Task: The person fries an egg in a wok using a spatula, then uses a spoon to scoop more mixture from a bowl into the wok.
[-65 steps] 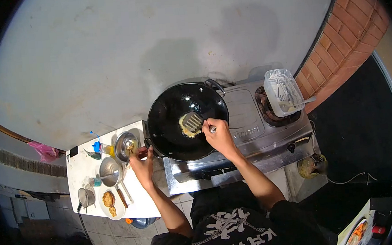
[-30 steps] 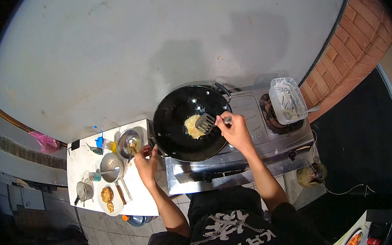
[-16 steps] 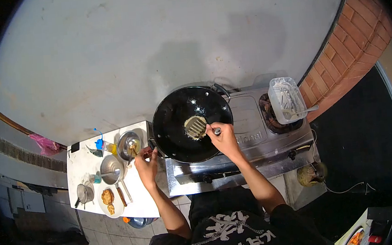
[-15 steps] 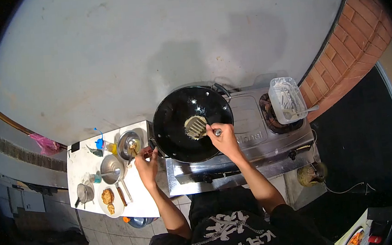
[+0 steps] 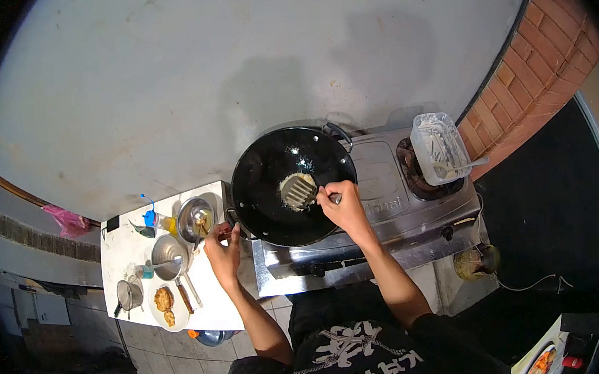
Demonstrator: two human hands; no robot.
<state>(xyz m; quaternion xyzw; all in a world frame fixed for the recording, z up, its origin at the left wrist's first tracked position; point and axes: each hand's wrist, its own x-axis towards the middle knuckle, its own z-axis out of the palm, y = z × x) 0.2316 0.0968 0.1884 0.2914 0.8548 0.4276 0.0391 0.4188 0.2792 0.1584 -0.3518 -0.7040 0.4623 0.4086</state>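
Observation:
A large black wok (image 5: 263,169) sits over the left side of the stove. Near its middle lies a pale, round piece of frying food (image 5: 293,200). My right hand (image 5: 345,208) is closed around a slotted spatula (image 5: 300,190), whose head rests over the food and covers much of it. At the wok's left rim, my left hand (image 5: 224,252) grips the side handle (image 5: 233,218) with thumb and fingers.
A clear plastic container (image 5: 441,144) with a spoon stands over the right burner of the stove (image 5: 382,159). The white table (image 5: 216,292) at left carries a metal bowl (image 5: 194,213), a saucepan (image 5: 170,257), a strainer (image 5: 130,294) and a plate (image 5: 177,326) of fried food.
The spatula has turned slightly in my right hand and still lies over the food. My left hand stays at the wok handle. The whole view has shifted a little.

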